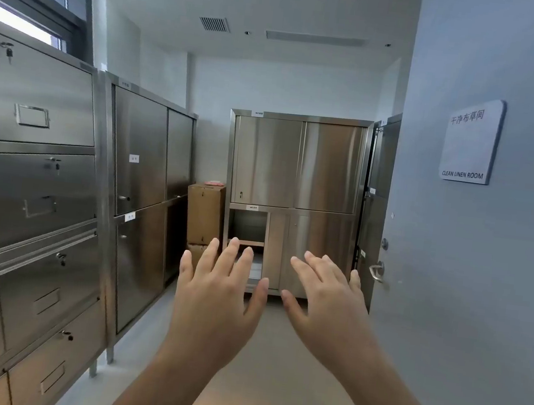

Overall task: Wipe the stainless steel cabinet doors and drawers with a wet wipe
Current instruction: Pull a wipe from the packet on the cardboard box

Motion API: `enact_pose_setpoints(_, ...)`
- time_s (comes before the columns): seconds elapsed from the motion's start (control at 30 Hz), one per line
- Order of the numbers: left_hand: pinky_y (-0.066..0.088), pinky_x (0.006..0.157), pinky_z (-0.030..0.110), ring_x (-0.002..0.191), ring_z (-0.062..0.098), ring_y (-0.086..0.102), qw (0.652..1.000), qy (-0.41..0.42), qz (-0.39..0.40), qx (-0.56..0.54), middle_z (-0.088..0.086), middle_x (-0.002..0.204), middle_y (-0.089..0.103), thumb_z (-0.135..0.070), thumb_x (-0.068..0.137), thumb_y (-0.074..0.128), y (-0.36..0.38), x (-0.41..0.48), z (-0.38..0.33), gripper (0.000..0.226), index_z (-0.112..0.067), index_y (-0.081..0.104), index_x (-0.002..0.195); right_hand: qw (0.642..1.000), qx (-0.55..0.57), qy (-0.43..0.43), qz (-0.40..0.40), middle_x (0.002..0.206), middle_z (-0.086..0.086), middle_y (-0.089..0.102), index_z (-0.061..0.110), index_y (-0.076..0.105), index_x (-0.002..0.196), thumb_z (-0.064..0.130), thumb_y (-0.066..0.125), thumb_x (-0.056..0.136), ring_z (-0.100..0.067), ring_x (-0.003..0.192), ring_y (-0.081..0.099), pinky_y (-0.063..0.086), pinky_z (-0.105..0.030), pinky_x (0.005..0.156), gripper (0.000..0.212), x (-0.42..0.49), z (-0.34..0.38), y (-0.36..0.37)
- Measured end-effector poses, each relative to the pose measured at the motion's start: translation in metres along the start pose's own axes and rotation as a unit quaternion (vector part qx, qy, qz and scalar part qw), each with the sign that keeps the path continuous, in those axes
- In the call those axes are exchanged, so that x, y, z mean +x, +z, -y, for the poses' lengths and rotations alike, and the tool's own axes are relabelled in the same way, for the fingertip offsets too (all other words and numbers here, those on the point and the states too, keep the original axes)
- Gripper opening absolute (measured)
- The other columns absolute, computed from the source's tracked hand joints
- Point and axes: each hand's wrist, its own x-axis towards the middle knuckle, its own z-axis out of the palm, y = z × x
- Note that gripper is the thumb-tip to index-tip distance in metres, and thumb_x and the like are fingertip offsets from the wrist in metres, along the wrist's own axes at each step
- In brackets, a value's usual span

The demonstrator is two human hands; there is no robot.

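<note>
Blocking the far cabinet [296,164], left hand [218,293] and right hand [327,302] spread; drawers [29,175] cropped.

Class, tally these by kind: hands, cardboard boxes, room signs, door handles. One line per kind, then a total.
Hands: 2, left hand, right hand
Cardboard boxes: 2
Room sign: 1
Door handle: 1
Total: 6

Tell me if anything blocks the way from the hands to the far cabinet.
Nothing visible does. The left hand and right hand are open and empty, with bare floor between them and the far cabinet. The boxes stand at its left, off the path.
</note>
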Motion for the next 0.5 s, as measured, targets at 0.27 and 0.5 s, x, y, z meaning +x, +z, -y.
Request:
enact_pose_setpoints(0.27,0.034,0.098,0.060,0.120,0.033,0.053,0.996,0.055,-0.065,-0.027,0.009,0.126,0.060,-0.045,0.089,0.031,0.015,0.015,0.044,0.056,-0.011,0.064,0.120,1.000,-0.003,0.004,-0.012,0.154,0.010,0.016,0.032,0.017,0.147,0.048,0.030,0.096,-0.009,0.142,0.007,0.002,-0.041,0.114,0.055,0.023,0.025,0.031)
enact_pose_setpoints(0.5,0.009,0.113,0.047,0.141,0.022,0.024,0.997,0.039,-0.044,-0.043,-0.001,0.149,0.034,-0.052,0.090,0.016,0.051,0.051,0.065,0.065,-0.021,0.041,0.141,1.000,-0.001,0.005,0.003,0.154,0.011,0.014,0.032,0.015,0.147,0.048,0.029,0.097,-0.009,0.142,0.007,0.004,-0.041,0.114,0.054,0.058,0.027,0.064)
